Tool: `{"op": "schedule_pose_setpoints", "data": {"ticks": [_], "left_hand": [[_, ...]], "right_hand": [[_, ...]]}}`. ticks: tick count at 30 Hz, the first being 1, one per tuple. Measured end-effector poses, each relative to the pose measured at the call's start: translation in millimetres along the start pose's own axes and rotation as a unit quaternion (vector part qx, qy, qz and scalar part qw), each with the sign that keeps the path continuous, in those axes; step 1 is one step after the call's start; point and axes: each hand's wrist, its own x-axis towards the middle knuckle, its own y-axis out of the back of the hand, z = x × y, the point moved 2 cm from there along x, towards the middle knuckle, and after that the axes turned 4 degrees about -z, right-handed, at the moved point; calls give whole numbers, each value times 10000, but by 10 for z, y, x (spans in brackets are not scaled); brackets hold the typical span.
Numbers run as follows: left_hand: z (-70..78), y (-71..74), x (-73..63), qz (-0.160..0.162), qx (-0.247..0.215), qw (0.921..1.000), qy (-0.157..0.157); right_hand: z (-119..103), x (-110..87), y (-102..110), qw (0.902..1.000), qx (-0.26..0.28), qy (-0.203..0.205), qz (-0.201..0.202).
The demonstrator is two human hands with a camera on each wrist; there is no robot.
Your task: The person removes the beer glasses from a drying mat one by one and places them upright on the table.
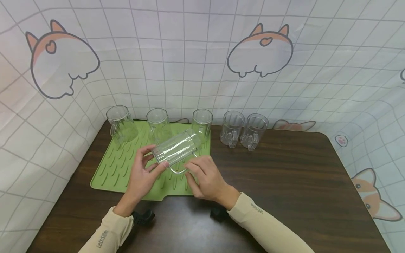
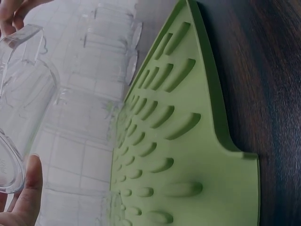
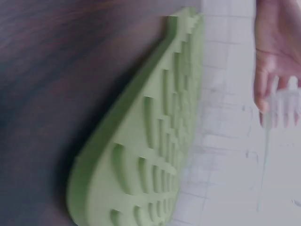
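Note:
A clear glass mug (image 1: 175, 147) is held tilted above the green drying mat (image 1: 110, 172). My left hand (image 1: 139, 177) grips its lower-left end, thumb on the near side and fingers around the far side. The fingers of my right hand (image 1: 205, 177) pinch the mug's handle, which points toward me. In the left wrist view the mug (image 2: 30, 99) shows at the left edge, its rounded end beside my thumb. Only part of the mug (image 3: 284, 106) appears in the right wrist view, against my left hand (image 3: 280, 47).
Three glass mugs stand along the mat's back: left (image 1: 121, 123), middle (image 1: 158, 123) and right (image 1: 204, 121). Two more, one mug (image 1: 232, 128) beside another mug (image 1: 254, 131), stand on the dark wooden table (image 1: 291, 175) right of the mat. A patterned cloth (image 1: 196, 52) hangs behind.

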Motion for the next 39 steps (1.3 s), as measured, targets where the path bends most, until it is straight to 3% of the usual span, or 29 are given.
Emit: {"op": "schedule_pose_setpoints", "data": {"ticks": [7,10,12,15,18,22,31,34,39], "left_hand": [[22,25,-9,-19,-18,9998,214],[30,24,-13,-74,-37,9997,251],[35,22,-13,-120,-45,9996,246],[45,18,-12,-177,-69,9995,255],[53,14,-10,-194,-72,9995,253],[63,10,-8,-171,-54,9996,228],[78,-10,3,-79,-76,9999,83],[90,-14,8,-60,-138,9999,65],[106,-14,11,-73,-270,9996,72]], "right_hand": [[118,-25,92,9911,507,-1167,383],[141,-60,110,9763,955,-1849,598],[144,-90,115,9604,1281,-2349,771],[131,-125,110,9295,1841,-3040,981],[112,-151,96,8919,2389,-3670,1128],[98,-156,94,8462,2889,-4279,1322],[126,-159,72,7758,3495,-4895,1906],[104,-163,38,7340,3967,-5095,2106],[40,-187,-55,6480,4633,-5573,2343]]}}
